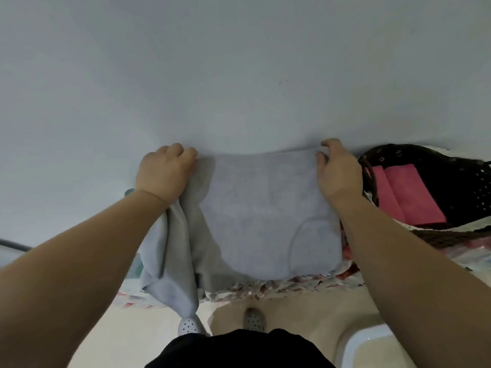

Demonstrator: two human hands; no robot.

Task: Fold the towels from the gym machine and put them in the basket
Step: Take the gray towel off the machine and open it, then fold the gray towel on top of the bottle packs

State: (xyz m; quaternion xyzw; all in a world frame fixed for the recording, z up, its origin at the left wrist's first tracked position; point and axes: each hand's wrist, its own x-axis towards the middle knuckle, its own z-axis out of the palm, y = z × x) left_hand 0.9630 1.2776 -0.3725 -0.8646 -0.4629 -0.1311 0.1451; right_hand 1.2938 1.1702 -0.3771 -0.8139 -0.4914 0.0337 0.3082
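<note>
A pale grey towel lies spread on a surface covered with a patterned cloth, close to the wall. My left hand grips the towel's far left corner, with a bunched length of towel hanging down under my wrist. My right hand pinches the far right corner between thumb and fingers. A dark perforated basket stands just to the right, holding folded pink towels. The gym machine is not in view.
A plain grey-white wall fills the upper half, right behind the towel. Below are a beige tiled floor, my two perforated clogs, and a white object at the lower right.
</note>
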